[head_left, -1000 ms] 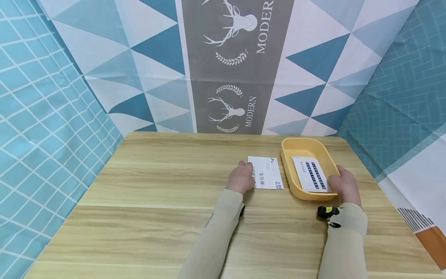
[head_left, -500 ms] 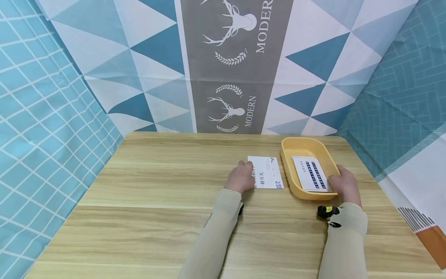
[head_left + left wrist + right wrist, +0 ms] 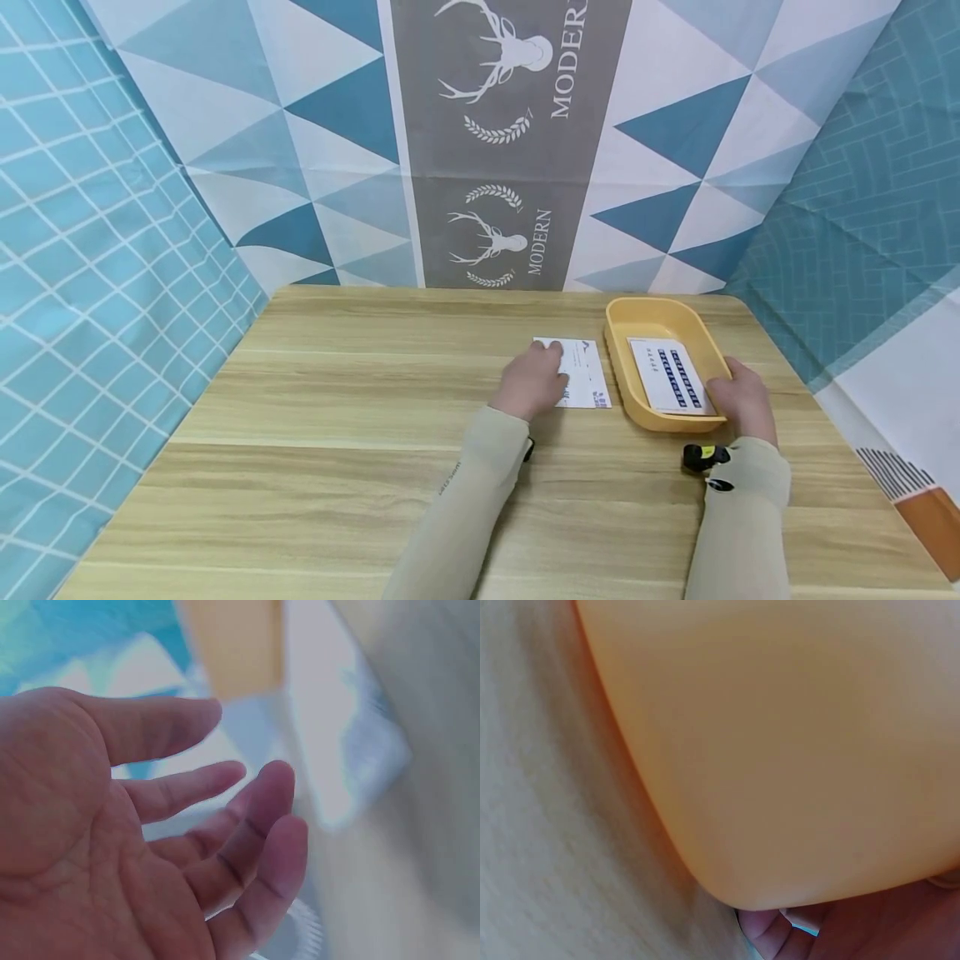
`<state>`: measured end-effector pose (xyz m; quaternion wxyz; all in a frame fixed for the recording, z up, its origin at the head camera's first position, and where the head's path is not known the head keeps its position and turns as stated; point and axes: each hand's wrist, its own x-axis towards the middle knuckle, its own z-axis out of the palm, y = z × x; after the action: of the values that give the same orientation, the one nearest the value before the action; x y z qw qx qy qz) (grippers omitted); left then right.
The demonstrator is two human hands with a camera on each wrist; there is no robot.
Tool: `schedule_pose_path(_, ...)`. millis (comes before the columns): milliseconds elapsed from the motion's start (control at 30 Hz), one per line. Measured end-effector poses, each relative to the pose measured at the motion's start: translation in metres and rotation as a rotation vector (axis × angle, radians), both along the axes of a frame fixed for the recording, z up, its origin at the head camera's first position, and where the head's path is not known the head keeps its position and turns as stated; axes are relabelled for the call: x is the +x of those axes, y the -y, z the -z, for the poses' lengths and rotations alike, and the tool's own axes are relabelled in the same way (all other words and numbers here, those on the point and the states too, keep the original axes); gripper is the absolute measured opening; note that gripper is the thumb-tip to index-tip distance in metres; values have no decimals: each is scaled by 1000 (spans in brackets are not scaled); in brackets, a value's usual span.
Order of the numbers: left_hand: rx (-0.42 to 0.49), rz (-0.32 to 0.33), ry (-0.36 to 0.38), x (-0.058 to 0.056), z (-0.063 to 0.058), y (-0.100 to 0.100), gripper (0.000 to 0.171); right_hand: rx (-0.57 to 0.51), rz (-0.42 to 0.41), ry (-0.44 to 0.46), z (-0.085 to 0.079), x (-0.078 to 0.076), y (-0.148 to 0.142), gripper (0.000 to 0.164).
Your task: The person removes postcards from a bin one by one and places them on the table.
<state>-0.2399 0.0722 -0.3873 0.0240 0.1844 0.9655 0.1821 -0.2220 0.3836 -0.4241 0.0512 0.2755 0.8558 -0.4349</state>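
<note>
White printed cards point(image 3: 582, 373) lie overlapped on the table, partly covered by my left hand point(image 3: 530, 379) in the head view. The left wrist view shows that hand point(image 3: 172, 817) with loosely bent fingers apart from the thumb and nothing between them; the cards point(image 3: 330, 727) appear blurred beyond the fingertips. To the right, my right hand point(image 3: 745, 398) grips the near right rim of a yellow plastic basket point(image 3: 617, 354). Inside the basket lie white cards point(image 3: 670, 375) with dark blue printing. The basket's outer wall point(image 3: 780, 765) fills most of the right wrist view, with fingers point(image 3: 776, 934) at its lower edge.
A wood-grain table point(image 3: 315, 433) spreads under everything. Behind it stands a patterned backdrop point(image 3: 487, 150) with deer heads and triangles. Blue tiled sheets point(image 3: 112, 250) hang at the sides. A small black device point(image 3: 705, 456) sits at the right wrist.
My left hand has shifted a little to the right, further over the cards on the table, and its fingers have spread. The right hand and the basket have stayed in place.
</note>
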Motion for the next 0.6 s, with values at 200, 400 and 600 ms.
schedule_pose_path(200, 97, 235, -78, 38, -32, -36, 38, -13, -4, 0, -1, -1, -1, 71)
schedule_pose_path(400, 84, 445, -221, 50, -19, -71, 30, -13, -24, -7, -1, 2, -2, 71)
schedule_pose_path(600, 64, 464, -207, 37, 3, -100, 33, -1, -63, -16, -2, 4, -3, 69)
